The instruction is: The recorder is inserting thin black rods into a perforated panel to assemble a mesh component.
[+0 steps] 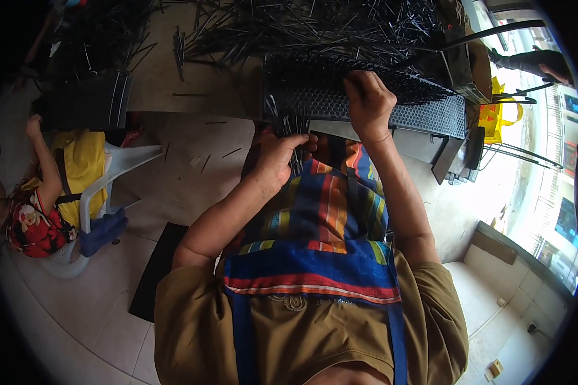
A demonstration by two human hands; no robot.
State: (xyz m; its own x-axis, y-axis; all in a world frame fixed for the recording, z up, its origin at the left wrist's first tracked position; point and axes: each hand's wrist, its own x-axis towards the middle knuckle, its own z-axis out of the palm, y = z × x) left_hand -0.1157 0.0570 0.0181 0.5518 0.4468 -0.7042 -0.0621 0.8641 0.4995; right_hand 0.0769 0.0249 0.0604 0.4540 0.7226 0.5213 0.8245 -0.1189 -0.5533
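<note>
Rods [293,125] stand bunched in the closed left hand [279,154] at the perforated tray's [424,115] near edge. Right hand [368,102], nearer its pins, pinches one there; fingertips hidden

1 head-worn fisheye view looks steeply down over the person's own chest and striped apron [315,237], facing forward to the perforated black rack [392,112] close ahead. Its rim bends the tiled floor [77,308] and bright windows [559,186].
</note>
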